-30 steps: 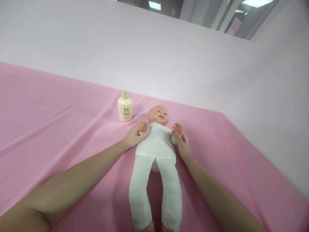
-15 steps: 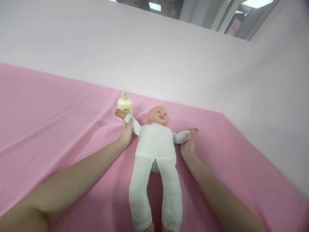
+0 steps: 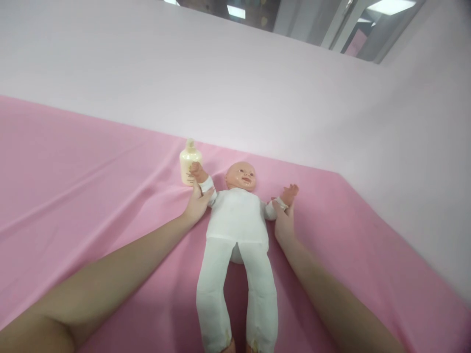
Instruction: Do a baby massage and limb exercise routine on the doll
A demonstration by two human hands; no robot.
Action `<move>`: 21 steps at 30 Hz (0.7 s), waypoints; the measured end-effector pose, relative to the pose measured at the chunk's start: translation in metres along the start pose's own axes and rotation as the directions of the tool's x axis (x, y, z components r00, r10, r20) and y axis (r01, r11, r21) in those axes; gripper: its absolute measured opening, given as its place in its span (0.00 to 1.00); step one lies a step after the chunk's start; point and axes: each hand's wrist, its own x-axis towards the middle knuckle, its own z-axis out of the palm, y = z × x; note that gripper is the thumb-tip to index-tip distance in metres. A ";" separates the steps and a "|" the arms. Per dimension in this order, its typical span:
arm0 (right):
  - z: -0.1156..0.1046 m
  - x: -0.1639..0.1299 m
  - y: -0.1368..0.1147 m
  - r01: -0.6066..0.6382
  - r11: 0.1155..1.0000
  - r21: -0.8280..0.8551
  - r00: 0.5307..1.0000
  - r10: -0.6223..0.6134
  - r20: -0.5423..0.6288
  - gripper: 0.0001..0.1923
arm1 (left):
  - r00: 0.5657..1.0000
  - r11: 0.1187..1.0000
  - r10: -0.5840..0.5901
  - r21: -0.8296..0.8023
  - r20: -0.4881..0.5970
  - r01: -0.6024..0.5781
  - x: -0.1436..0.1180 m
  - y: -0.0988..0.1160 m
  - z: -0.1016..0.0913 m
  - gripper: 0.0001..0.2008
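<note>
We hold the doll [image 3: 238, 220], lying face up mid-tabletop near its far edge, by both arms: left hand [image 3: 196, 205] and right hand [image 3: 283, 223] fingers closed around them. We judge this an arm-moving step; next calls for gentle, even guiding clear of the lotion bottle [image 3: 189, 164].

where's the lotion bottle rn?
Head view, left of centre: the lotion bottle stands upright on the pink sheet, just left of the doll head, beyond the left hand.

This looks like a staged practice or recording booth rather than a home: a surface [image 3: 73, 166] draped in plain pink cloth, pale bare partition walls [image 3: 221, 83] that stop short of the ceiling, and office-style ceiling light panels [image 3: 236, 11] and structural beams visible beyond their top edge.
</note>
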 end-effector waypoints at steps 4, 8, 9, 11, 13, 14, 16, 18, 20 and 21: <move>0.005 -0.011 -0.010 0.014 0.991 -0.134 0.990 0.005 0.144 0.30 | 0.954 0.972 0.103 0.176 0.281 -0.156 -0.004 0.000 0.002 0.25; 0.009 -0.016 -0.016 0.192 0.958 -0.215 0.926 -0.105 0.363 0.23 | 0.835 0.863 0.283 0.255 0.471 -0.436 -0.003 0.004 0.002 0.21; 0.009 -0.016 -0.016 0.214 0.953 -0.216 0.918 -0.120 0.379 0.22 | 0.829 0.849 0.297 0.265 0.474 -0.457 -0.003 0.005 0.002 0.21; 0.009 -0.015 -0.016 0.228 0.948 -0.222 0.916 -0.132 0.379 0.22 | 0.827 0.838 0.307 0.278 0.471 -0.470 -0.002 0.005 0.002 0.22; 0.009 -0.014 -0.014 0.243 0.941 -0.236 0.914 -0.141 0.382 0.22 | 0.814 0.825 0.328 0.274 0.480 -0.494 -0.001 0.003 0.001 0.23; 0.008 -0.013 -0.013 0.252 0.938 -0.240 0.911 -0.146 0.386 0.21 | 0.807 0.820 0.337 0.271 0.484 -0.505 -0.001 0.002 0.001 0.24; 0.008 -0.012 -0.010 0.268 0.933 -0.242 0.903 -0.156 0.400 0.20 | 0.801 0.813 0.347 0.270 0.488 -0.517 -0.001 0.001 0.001 0.25; 0.007 -0.012 -0.009 0.282 0.927 -0.245 0.899 -0.166 0.406 0.19 | 0.802 0.811 0.348 0.273 0.486 -0.517 -0.001 -0.001 0.000 0.26; 0.007 -0.012 -0.009 0.287 0.925 -0.248 0.897 -0.169 0.409 0.18 | 0.804 0.816 0.347 0.267 0.482 -0.512 -0.001 -0.001 0.000 0.26; 0.007 -0.012 -0.009 0.280 0.929 -0.242 0.898 -0.164 0.408 0.19 | 0.807 0.821 0.345 0.263 0.480 -0.507 -0.001 -0.001 0.000 0.26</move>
